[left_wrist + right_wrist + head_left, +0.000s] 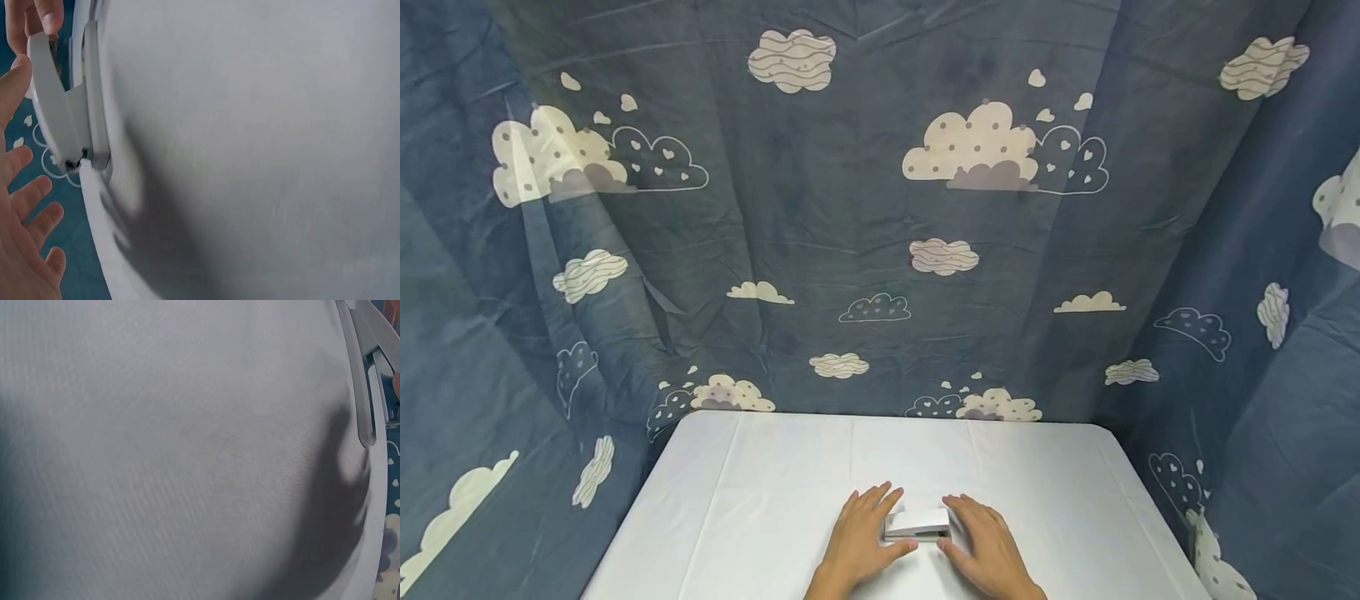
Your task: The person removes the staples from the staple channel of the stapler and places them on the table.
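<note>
A white-and-grey stapler [917, 523] lies crosswise on the white table, between my two hands. Its top arm is raised from the base at the right end, as the left wrist view shows of the stapler [59, 106]. My left hand [862, 537] is at the left end, fingers spread and fairly straight, thumb reaching along the near side. My right hand [985, 542] is at the other end, with thumb and forefinger on either side of it. In the right wrist view only part of the stapler [359, 381] shows at the edge.
A white cloth covers the table [775, 475], which has rounded far corners. Behind it and along both sides hangs a dark blue curtain [850, 208] printed with pale clouds. Shadows of the hands fall on the cloth.
</note>
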`<state>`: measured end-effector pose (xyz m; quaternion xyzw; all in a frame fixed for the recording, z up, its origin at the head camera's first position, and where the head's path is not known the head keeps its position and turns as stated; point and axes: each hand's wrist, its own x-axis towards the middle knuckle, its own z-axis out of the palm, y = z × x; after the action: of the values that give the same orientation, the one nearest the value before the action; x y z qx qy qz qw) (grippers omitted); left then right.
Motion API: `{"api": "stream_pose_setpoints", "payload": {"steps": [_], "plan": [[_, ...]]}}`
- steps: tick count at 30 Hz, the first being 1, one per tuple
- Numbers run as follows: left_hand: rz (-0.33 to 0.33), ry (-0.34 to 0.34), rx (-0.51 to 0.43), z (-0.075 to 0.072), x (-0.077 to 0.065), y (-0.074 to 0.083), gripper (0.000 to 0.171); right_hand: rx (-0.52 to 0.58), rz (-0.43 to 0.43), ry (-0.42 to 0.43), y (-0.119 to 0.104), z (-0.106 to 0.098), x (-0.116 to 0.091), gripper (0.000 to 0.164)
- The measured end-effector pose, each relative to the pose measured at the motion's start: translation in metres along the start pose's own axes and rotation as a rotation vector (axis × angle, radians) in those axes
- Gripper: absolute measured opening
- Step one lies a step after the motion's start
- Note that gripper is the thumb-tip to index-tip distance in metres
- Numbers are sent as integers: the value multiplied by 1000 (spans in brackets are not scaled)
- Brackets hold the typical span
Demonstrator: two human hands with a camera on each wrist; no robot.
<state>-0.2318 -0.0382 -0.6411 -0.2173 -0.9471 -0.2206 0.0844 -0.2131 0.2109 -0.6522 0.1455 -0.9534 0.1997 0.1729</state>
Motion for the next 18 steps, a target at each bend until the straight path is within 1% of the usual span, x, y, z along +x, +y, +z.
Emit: {"api": "stream_pose_setpoints", "payload": {"steps": [2, 5, 9, 12, 18], "plan": [[8, -3, 5, 5, 0, 1, 82, 12, 19, -13, -1, 2, -1, 58], [30, -3, -4, 12, 1, 2, 81, 33, 69, -63, -2, 5, -2, 59], [55, -13, -47, 19, 2, 6, 71, 58, 129, -117, -2, 9, -3, 61], [72, -29, -68, 22, 4, 10, 61, 72, 152, -116, -1, 13, -4, 61], [94, -29, -87, 25, 6, 18, 51, 115, 150, -62, 1, 19, -6, 52]]}}
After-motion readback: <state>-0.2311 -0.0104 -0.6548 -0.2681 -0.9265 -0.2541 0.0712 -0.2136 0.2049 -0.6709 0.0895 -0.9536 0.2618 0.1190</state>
